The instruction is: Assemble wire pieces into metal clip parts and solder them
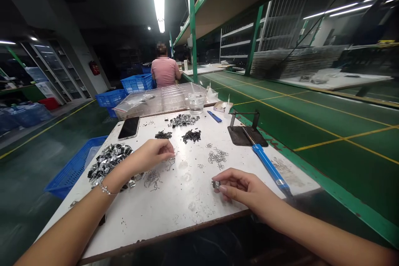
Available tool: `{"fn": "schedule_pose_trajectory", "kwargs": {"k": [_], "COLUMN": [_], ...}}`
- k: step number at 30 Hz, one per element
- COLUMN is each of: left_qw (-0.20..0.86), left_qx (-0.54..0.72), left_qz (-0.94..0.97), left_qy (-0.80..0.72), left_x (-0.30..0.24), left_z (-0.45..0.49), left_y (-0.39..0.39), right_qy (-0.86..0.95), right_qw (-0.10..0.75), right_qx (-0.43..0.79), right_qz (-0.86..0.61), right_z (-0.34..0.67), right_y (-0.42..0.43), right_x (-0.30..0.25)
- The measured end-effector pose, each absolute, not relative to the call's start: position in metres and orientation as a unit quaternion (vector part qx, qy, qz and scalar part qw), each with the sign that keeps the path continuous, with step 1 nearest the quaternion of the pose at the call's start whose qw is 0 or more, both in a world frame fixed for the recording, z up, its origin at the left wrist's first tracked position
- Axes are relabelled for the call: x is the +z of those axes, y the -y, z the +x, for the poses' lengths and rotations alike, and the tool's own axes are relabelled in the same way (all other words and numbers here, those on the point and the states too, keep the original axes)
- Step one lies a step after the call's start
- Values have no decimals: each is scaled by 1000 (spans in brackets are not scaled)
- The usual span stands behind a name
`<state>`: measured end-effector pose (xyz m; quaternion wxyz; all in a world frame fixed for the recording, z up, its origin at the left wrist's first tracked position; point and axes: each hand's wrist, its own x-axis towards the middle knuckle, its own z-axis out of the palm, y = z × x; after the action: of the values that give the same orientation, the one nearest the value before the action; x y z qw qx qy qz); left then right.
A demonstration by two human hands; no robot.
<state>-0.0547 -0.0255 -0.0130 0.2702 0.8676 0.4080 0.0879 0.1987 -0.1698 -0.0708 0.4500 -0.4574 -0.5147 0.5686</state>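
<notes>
My left hand [156, 153] is closed in a pinch above a few thin metal wire pieces [170, 163]. What lies between its fingertips is too small to make out. Near the table's front, my right hand [241, 185] grips a small shiny metal clip-like part [215, 184] between thumb and fingers. Beside my left forearm sits a heap of shiny metal parts [114, 158], with a pile of thin wire pieces [152, 178] close by. Another pile of small metal pieces [218, 156] lies beyond my right hand. Two piles of small black parts [191, 136] are farther back.
A blue soldering iron [269, 167] rests on a dark metal stand [247, 135] at right. Behind are a phone [129, 127], more shiny parts [184, 120], a blue tool [214, 116] and a clear cup [196, 103]. Blue crate [73, 170] left; a seated person [165, 70] ahead.
</notes>
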Motion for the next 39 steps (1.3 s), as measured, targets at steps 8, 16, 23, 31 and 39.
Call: {"fn": "schedule_pose_trajectory", "kwargs": {"k": [8,16,23,31,39], "left_qw": [352,438,347,450,677], "left_qx": [93,108,144,83,151], "left_qz": [838,771,837,820,651], "left_qy": [-407,-448,-397,-344,-307], "left_x": [-14,-18,-7,-10,-28], "left_z": [-61,-62,-54,-41,-16], "left_y": [18,17,31,50,68], "right_qy": [513,492,487,497,489], "right_qw": [450,450,444,447,438], "right_qx": [572,584,596,595,589], "right_qz": [-456,-463,-458,-447,-471], "right_z": [199,198,199,201,197], "right_y": [170,170,169,167,165], "right_x": [-72,-71,-70,-73,-68]}}
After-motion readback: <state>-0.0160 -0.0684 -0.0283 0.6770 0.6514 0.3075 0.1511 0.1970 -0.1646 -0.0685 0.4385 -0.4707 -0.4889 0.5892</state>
